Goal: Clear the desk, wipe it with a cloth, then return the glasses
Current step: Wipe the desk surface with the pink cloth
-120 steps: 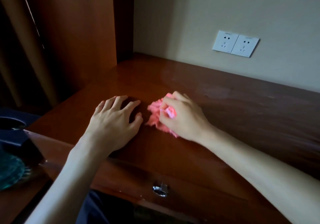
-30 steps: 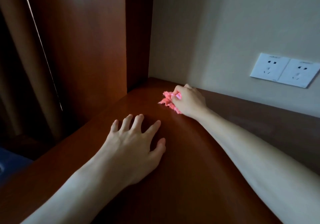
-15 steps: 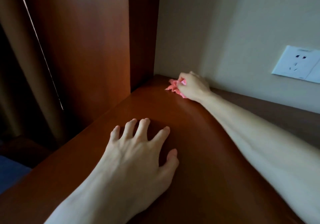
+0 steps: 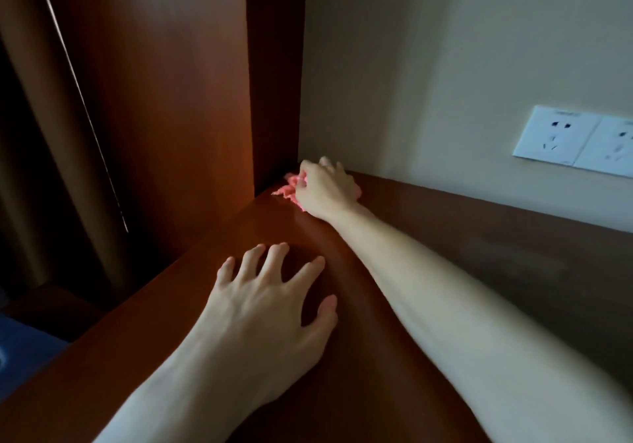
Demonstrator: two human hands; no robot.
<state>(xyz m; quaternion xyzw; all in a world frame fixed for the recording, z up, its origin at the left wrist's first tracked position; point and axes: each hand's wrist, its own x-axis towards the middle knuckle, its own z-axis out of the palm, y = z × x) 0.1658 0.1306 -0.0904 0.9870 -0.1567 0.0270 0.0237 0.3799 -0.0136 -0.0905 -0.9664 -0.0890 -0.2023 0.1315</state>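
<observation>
Dim light falls across a reddish-brown wooden counter (image 4: 342, 357) set against a pale wall (image 4: 428, 66), where a person is midway through the wiping step of a tidy-up. At roughly 12 o'clock on the surface, the right hand (image 4: 325, 191) grips a bunched pink cloth (image 4: 291, 190), pushing it into the far corner where the counter meets a tall wooden panel (image 4: 171, 100) and the wall. Nearer the viewer, at about 8 o'clock, the left hand (image 4: 270, 305) holds nothing, its fingers spread and arched, fingertips resting on the wood as a brace. A pair of white wall sockets (image 4: 575, 141) sits at 2 o'clock above the counter's back edge. No glasses appear anywhere in view, and nothing else lies on the visible stretch of counter, suggesting the clearing is done. The next move likely calls for drawing the cloth out of the corner and sweeping along the back edge toward 3 o'clock, keeping pressure even, before the glasses are fetched and returned.
</observation>
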